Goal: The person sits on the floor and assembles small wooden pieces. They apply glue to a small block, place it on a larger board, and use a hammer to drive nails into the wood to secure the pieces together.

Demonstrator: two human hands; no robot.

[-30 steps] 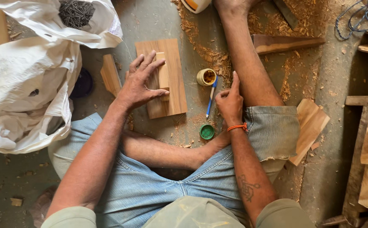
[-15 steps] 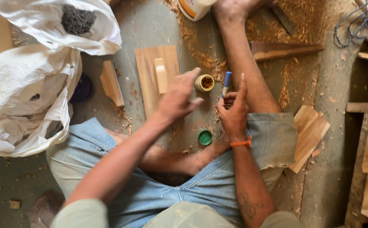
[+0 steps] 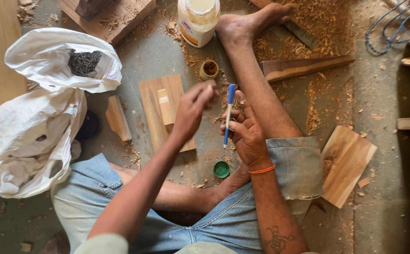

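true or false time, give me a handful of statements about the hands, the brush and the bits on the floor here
1. The right hand holds a blue-handled brush. True.
2. The green lid sits on the small glue pot. False: it lies on the floor apart from the open pot.
3. A small wooden block lies on the flat board. True.
4. The left hand grips the white jar. False: it hovers by the board, pinching at most something too small to see.
5. The white bag holds dark nails. True.
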